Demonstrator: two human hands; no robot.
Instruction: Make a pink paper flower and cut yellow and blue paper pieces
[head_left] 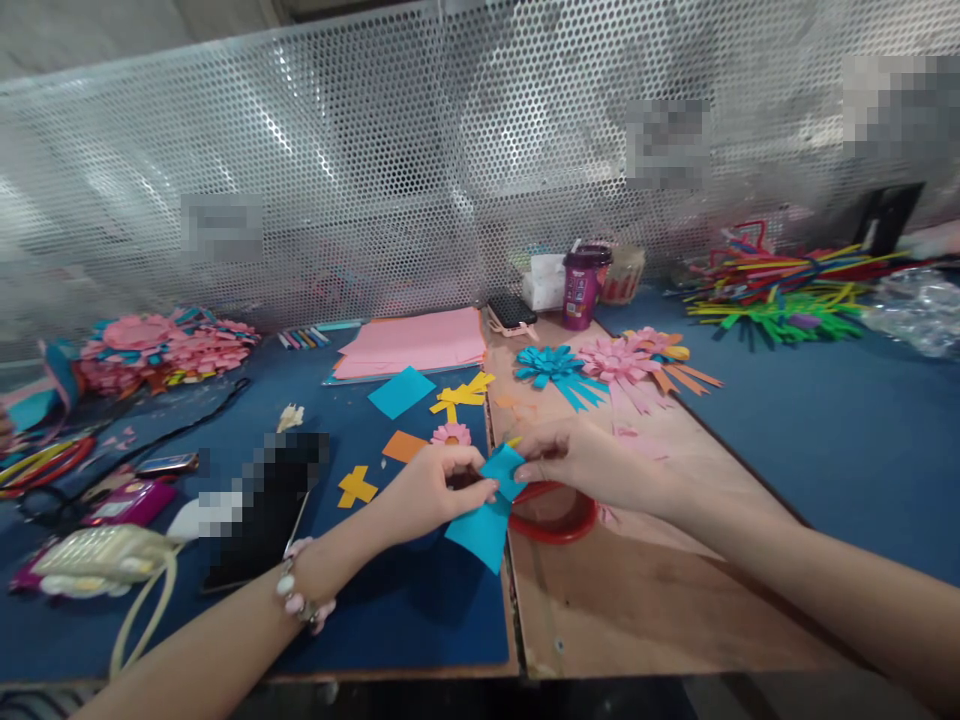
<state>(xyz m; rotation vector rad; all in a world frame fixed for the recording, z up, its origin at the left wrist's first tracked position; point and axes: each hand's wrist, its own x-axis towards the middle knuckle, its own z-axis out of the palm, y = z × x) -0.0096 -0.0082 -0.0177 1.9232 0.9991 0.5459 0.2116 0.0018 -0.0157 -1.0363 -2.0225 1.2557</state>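
My left hand (431, 490) and my right hand (581, 465) both pinch a piece of teal paper (484, 520), holding it just above the table where the blue mat (390, 610) meets the bare wooden board (637, 600). The paper is folded at its top between my fingertips and hangs down toward me. A beaded bracelet (300, 590) sits on my left wrist. Under my right hand lies a red ring-shaped object (555, 525). Small yellow (356, 487), orange (405, 446) and teal (401, 391) paper cutouts lie on the mat just beyond my left hand.
Finished paper flowers, teal (551, 365) and pink (622, 365), lie on the board. A pink paper stack (412, 342), a phone (511, 312), a purple cup (581, 287), more flowers at the left (161, 350), coloured strips at the right (780, 295). A perforated metal screen (420, 160) closes the back.
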